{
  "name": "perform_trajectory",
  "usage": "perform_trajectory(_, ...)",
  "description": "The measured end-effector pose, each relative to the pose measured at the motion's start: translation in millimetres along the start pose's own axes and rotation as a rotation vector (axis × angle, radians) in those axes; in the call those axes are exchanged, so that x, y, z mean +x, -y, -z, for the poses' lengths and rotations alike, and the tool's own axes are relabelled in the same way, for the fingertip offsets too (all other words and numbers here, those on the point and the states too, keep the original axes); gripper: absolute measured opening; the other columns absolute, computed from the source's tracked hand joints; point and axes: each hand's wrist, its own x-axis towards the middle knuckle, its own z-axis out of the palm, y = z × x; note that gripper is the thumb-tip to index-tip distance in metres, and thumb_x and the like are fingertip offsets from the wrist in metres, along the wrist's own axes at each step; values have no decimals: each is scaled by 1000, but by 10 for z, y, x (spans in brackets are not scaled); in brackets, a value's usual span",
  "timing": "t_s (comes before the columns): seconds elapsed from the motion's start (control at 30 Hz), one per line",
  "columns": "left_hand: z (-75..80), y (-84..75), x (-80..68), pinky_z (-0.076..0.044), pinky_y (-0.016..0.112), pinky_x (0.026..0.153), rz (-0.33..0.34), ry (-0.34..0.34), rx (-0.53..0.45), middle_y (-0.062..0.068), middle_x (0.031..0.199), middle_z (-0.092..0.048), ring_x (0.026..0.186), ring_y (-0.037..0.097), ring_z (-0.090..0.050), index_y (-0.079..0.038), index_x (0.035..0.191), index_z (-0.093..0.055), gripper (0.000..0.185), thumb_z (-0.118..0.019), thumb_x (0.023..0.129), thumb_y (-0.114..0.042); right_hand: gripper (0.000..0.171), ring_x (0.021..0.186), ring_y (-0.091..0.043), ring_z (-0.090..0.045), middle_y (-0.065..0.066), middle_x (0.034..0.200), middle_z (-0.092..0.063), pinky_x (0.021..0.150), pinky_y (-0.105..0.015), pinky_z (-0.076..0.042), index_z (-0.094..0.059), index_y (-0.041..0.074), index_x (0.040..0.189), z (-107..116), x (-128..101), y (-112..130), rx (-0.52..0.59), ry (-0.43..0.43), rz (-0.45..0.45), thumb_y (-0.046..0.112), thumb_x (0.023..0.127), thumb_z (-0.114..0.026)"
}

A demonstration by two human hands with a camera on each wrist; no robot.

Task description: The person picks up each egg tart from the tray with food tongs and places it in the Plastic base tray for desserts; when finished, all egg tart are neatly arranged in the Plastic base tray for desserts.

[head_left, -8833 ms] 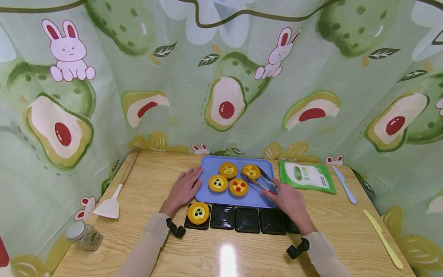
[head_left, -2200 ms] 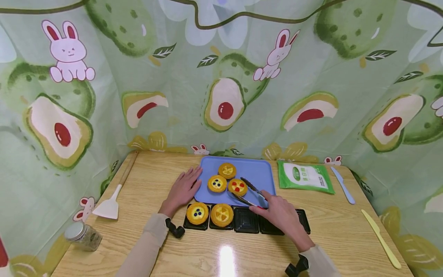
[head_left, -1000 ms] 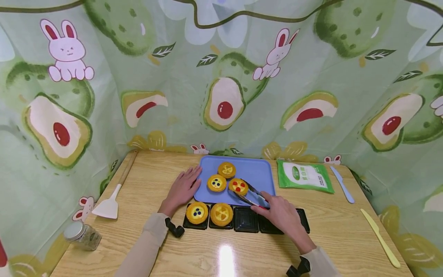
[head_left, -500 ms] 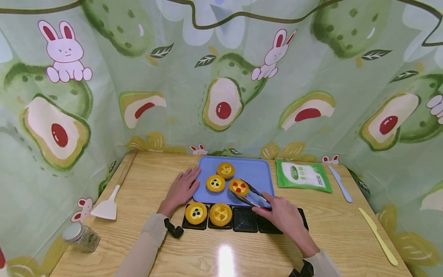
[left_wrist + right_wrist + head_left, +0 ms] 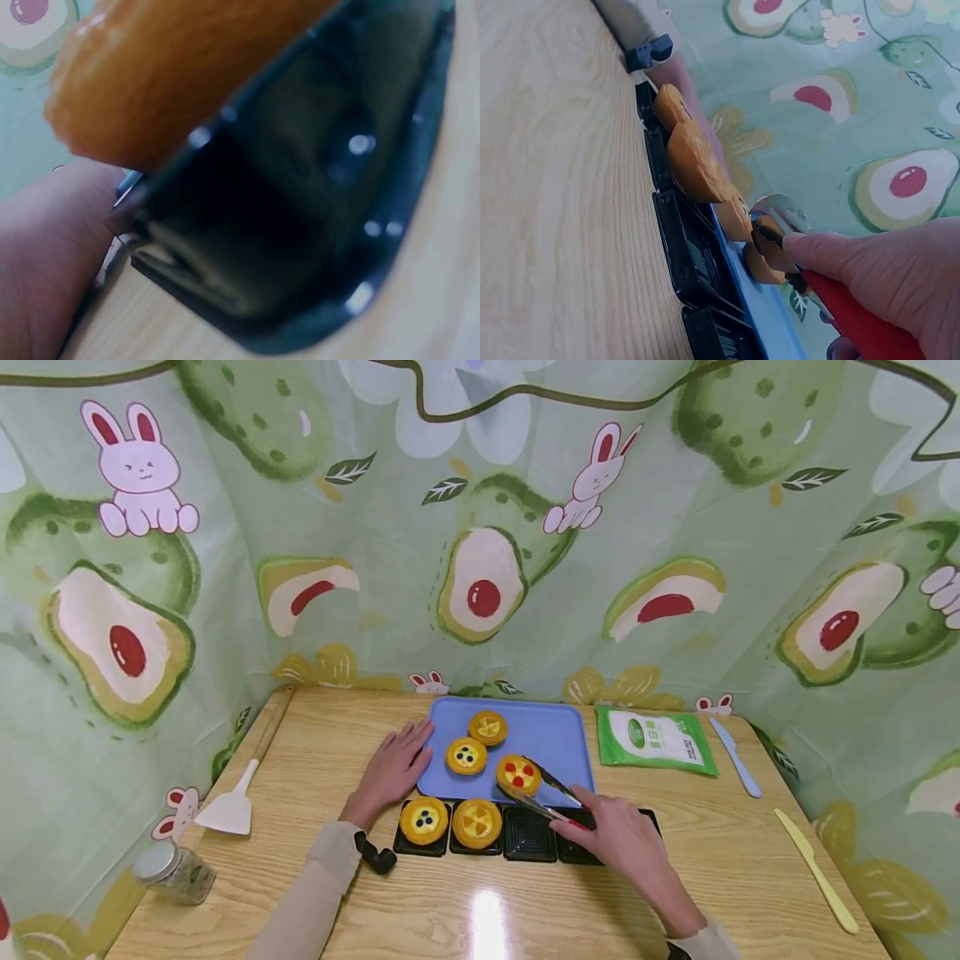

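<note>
Right hand (image 5: 626, 843) grips the tongs (image 5: 538, 808). Their tips stand either side of the red-dotted tart (image 5: 519, 774), seemingly pinching it, over the near part of the tray (image 5: 558, 735). Cannot tell whether the tart is clear of the tray. Left hand (image 5: 390, 772) lies flat at the tray's left edge, holding nothing.

Risks, as judged:
- Tart tilts or slips: tips too low or off-centre on its round side, or squeeze slackening.
- Crust dents: squeeze too hard.
- Tart catches the near rim: carried too low.
- Empty box (image 5: 529, 835), just near of the tray, skids: likely light, if brushed by the tongs.
</note>
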Motion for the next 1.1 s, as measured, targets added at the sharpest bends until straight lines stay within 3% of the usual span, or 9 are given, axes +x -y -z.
perform_trajectory(0.37, -7, 9, 12, -16, 57, 128, 2, 6, 12, 0, 171, -29, 159, 32, -24, -18, 166, -32, 59, -40, 112, -42, 74, 56, -11, -43, 4, 65, -55, 46, -31, -32, -68, 18, 141, 64, -261, -1, 1, 37, -39, 67, 86, -74)
perform_trajectory(0.5, 4, 3, 8, -15, 57, 128, 7, 8, 7, 0, 171, -29, 159, 31, -23, -18, 166, -32, 59, -40, 113, -42, 71, 59, -13, -46, 4, 62, -49, 47, -32, -34, -69, 20, 139, 54, -365, -19, -10, 68, -56, 66, 86, -75)
perform_trajectory(0.63, 26, -5, -2, -15, 57, 128, 14, 15, 0, 2, 171, -30, 159, 31, -23, -17, 165, -32, 58, -41, 113, -40, 68, 58, -14, -44, 5, 61, -40, 48, -32, -34, -70, 18, 137, 37, -449, -31, -26, 89, -79, 63, 86, -76)
perform_trajectory(1.1, 18, 13, 8, -15, 56, 128, 17, 23, 4, 1, 171, -29, 159, 29, -22, -18, 166, -31, 58, -40, 113, -41, 71, 57, -13, -42, 5, 61, -47, 47, -31, -30, -71, 16, 137, -19, -563, -49, -40, 104, -90, 63, 85, -77)
